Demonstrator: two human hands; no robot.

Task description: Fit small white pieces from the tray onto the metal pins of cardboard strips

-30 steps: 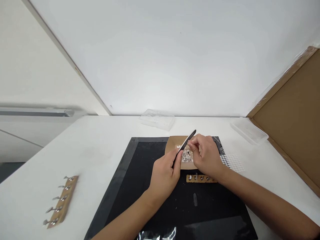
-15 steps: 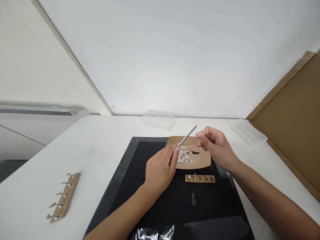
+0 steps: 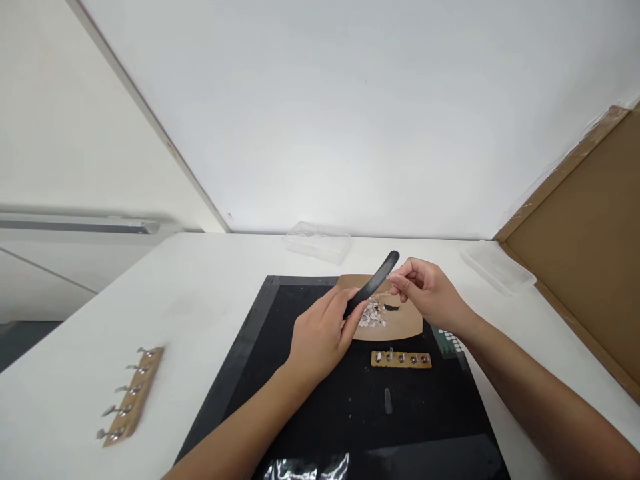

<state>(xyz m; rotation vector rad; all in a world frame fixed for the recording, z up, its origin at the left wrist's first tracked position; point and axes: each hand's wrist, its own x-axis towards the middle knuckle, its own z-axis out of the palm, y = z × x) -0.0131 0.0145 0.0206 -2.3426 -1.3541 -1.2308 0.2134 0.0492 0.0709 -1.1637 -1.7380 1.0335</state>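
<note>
My left hand (image 3: 320, 333) is closed around the lower end of a curved black nail file (image 3: 379, 277), whose broad dark face is turned toward me. Close beside the file's upper part, my right hand (image 3: 433, 293) pinches thumb to forefinger; a tiny pale bit shows at the fingertips, too small to name. Below both hands lies a brown card tray (image 3: 407, 325) holding a heap of small white pieces (image 3: 373, 315) and a dark sliver (image 3: 392, 308). Nearer me is a nail-tip stand (image 3: 401, 360) with several metal holders. A clear false nail (image 3: 388, 401) rests on the black mat (image 3: 320, 413).
Another stand (image 3: 134, 397) bearing several nail tips is on the white table's left. Clear plastic boxes stand at the back (image 3: 318, 243) and back right (image 3: 497, 267). A cardboard panel (image 3: 590, 247) borders the right side. A sheet of white tabs (image 3: 451, 340) lies under my right forearm.
The file has turned from edge-on to show its broad face. My right hand has shifted slightly left and down, closer to the file.
</note>
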